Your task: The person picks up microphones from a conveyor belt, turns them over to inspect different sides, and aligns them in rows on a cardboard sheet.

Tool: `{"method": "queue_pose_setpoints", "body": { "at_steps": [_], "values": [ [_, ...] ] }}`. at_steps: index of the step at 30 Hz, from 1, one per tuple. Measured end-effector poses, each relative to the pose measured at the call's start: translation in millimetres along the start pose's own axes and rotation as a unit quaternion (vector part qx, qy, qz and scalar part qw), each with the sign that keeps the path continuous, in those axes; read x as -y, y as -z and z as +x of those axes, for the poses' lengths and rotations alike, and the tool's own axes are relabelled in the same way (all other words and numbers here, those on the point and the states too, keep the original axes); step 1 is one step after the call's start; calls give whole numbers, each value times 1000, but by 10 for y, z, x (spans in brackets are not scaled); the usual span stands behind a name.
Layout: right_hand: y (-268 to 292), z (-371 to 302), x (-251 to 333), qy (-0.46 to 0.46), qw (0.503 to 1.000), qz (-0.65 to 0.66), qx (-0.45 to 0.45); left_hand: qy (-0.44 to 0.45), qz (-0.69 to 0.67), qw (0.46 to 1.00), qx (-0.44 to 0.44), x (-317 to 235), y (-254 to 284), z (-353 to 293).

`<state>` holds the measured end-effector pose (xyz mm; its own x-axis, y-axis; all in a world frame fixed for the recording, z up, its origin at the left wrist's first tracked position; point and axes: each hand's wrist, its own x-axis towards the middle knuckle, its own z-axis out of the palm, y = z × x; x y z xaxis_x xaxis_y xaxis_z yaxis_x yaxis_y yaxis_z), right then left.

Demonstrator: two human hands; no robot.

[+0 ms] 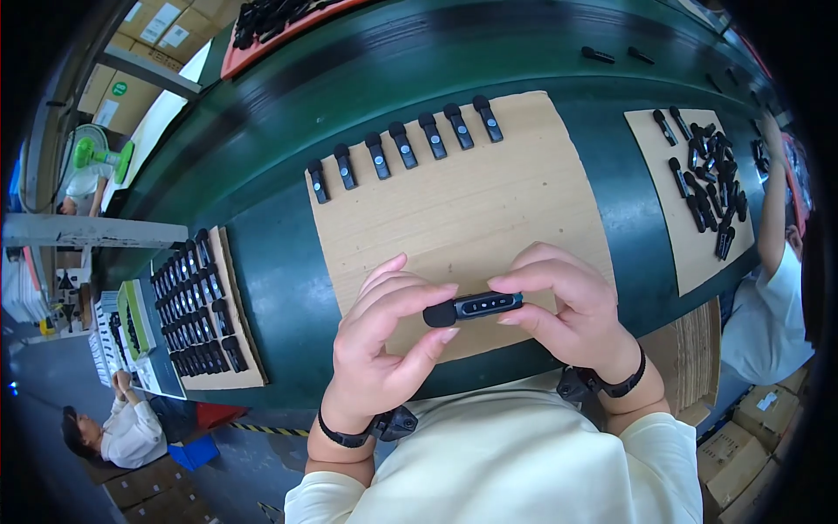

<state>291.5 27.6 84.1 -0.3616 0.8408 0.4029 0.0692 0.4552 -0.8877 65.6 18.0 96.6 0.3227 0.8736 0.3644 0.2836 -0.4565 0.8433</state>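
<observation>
A small black wireless clip-on microphone [485, 304] with a foam windscreen lies level between my two hands, with small light marks on its face. My left hand [393, 332] pinches the foam end between thumb and forefinger. At the opposite end, my right hand [563, 306] grips the body the same way. Both hands hover over the near part of a cardboard sheet [463, 210]. Along that sheet's far edge stands a row of several similar microphones [403, 146], each with a round pale mark.
To the left, a second cardboard sheet [249, 349] carries rows of microphones [199, 297]. On the right, another sheet [690, 271] holds a loose pile [711, 170]; a co-worker's arm [772, 192] reaches past it. A red tray [288, 35] sits at the far left of the green bench [262, 262].
</observation>
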Motion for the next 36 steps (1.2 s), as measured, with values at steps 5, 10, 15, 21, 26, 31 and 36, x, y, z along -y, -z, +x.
{"method": "queue_pose_setpoints", "body": {
  "at_steps": [5,10,15,21,26,31,36],
  "values": [
    [-42,-24,-26,54,998,-34,-13,-25,20,999,-4,-3,-32,18],
    [-69,-45,-15,54,998,-29,-16,-57,40,997,-15,2,-60,16],
    [-81,-52,-7,53,998,-31,-17,-69,47,996,-18,19,-67,2],
    [-97,-38,-19,67,997,-43,-12,-20,17,1000,-3,-21,-74,25],
    [-135,-14,-34,68,997,-30,-35,-48,28,998,24,34,-45,37],
    [-152,12,13,64,997,-8,-32,-45,29,998,45,62,-88,54],
    [-96,69,28,87,995,-48,-8,-24,56,997,49,97,-146,71]
  ]
}}
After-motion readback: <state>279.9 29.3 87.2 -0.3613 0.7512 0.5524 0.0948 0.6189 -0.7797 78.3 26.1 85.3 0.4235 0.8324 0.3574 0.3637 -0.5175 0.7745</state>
